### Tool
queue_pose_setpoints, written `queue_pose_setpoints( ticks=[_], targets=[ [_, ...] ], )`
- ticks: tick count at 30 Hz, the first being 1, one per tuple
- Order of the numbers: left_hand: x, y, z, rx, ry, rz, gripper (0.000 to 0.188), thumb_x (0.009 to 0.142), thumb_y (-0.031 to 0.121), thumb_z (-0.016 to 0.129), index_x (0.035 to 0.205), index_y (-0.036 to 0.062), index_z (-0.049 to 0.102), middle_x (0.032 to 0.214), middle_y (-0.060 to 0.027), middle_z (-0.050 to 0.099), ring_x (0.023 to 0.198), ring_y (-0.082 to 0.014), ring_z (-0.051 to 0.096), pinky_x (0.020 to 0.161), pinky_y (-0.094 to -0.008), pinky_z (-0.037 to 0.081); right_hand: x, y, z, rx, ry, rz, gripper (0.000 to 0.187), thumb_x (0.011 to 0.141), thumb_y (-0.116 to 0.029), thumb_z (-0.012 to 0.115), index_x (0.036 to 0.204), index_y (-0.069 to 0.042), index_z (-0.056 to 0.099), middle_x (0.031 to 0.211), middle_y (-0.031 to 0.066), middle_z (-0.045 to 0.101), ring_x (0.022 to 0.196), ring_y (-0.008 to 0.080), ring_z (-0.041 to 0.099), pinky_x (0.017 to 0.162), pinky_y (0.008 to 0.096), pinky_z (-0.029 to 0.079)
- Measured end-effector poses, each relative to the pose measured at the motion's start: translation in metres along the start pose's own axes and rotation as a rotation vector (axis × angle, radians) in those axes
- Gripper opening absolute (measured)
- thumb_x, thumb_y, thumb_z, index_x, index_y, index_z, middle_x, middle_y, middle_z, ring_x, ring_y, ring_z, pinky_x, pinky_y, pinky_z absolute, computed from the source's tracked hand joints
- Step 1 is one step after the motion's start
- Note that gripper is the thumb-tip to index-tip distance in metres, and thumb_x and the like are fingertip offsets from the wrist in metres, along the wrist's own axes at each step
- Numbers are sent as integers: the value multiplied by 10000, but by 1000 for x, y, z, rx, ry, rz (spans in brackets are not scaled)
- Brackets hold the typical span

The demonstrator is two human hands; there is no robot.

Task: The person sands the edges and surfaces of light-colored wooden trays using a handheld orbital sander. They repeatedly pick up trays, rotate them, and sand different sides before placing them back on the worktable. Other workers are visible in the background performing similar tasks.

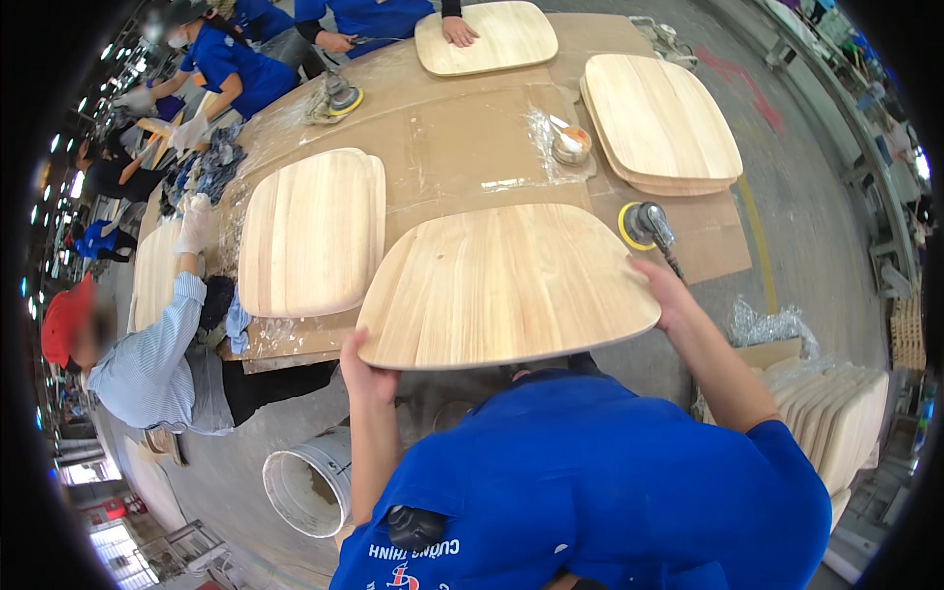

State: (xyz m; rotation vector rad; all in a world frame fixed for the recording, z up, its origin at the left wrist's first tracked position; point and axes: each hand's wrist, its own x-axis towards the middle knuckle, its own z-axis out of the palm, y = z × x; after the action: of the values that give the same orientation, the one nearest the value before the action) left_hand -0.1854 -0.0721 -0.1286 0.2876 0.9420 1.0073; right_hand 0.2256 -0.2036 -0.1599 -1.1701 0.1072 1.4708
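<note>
A pale wooden panel with rounded corners is held up in front of me by both hands, over the near edge of the table. My left hand grips its near left corner, thumb on the edge and the other fingers partly hidden beneath. At the right edge my right hand has hold of the same panel, its fingers mostly under the wood. Just past that hand an orbital sander with a yellow-rimmed pad lies on the table.
Stacked wooden panels lie at left, and another stack at far right. A small container and a second sander rest on the cardboard-covered table. Upright panels and a white bucket flank me. Co-workers stand around.
</note>
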Motion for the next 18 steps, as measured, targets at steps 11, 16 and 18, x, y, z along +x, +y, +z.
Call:
queue_pose_setpoints(
  ticks=[11, 16, 18],
  targets=[
    [101, -71, -92, 287, 32, 0, 461, 914, 114, 555, 1348, 42, 413, 1244, -109, 568, 1072, -259, 600, 853, -388, 525, 129, 22, -29, -454, -44, -256, 635, 812, -38, 653, 1380, 7, 372, 1236, 197, 568, 1049, 266, 621, 834, 376, 534],
    [98, -108, -88, 670, 165, -109, 510, 932, 143, 582, 1387, 77, 360, 1208, -113, 580, 1040, -260, 605, 744, -417, 544, 154, 47, -64, -1150, 160, -416, 775, 788, -138, 732, 1437, -21, 326, 1296, 199, 527, 1178, 259, 537, 954, 358, 458],
    [96, -115, -91, 714, 219, -120, 541, 911, 169, 614, 1378, 63, 362, 1203, -124, 584, 1048, -252, 602, 751, -390, 537, 154, 49, -77, -1182, 153, -323, 809, 767, -169, 758, 1442, -44, 331, 1296, 212, 526, 1208, 280, 511, 999, 374, 424]
  ],
)
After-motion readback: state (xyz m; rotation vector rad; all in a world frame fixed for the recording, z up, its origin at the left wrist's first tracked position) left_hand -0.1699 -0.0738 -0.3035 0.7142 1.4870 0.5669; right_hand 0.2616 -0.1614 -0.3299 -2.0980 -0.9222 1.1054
